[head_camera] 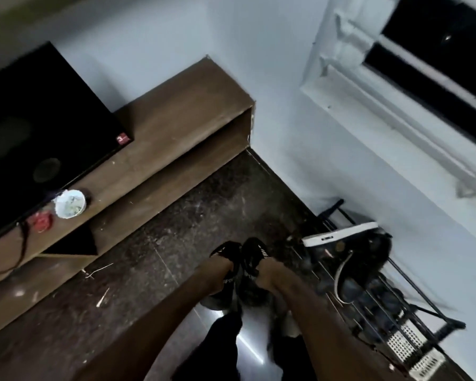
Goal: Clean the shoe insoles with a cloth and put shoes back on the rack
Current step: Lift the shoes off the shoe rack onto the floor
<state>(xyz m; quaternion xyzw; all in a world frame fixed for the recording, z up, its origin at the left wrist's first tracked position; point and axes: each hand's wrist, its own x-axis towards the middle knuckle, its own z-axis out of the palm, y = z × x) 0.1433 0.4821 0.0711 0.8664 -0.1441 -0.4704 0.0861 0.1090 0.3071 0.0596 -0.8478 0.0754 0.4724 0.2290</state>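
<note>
Head view, tilted and somewhat blurred, looks down at a pair of black shoes held side by side above the dark speckled floor (176, 215), roughly in the middle of the frame and just left of the rack. The left shoe (226, 254) is gripped by the left hand (217, 273), whose fingers curl around the shoe's upper near a band of white lettering; the right shoe (254, 250) is gripped the same way by the right hand (267, 273), fingers closed over the top edge. Both forearms reach in from the bottom of the frame, and the toes of the shoes point away from the person. Below the shoes, dark trouser legs (217, 350) show against a bright reflection on the floor. Just to the right stands a black metal shoe rack (412, 295) against the pale wall, with dark shoes lying on its bars, too blurred to count, a flat white object (341, 235) resting on top, and a white perforated basket (412, 350) near its lower end. To the left, a long brown wooden unit (182, 114) runs along the wall, carrying a black screen (39, 127), a white cup (69, 203) and a small red object (41, 222). A window (434, 67) with a white frame fills the upper right corner.
</note>
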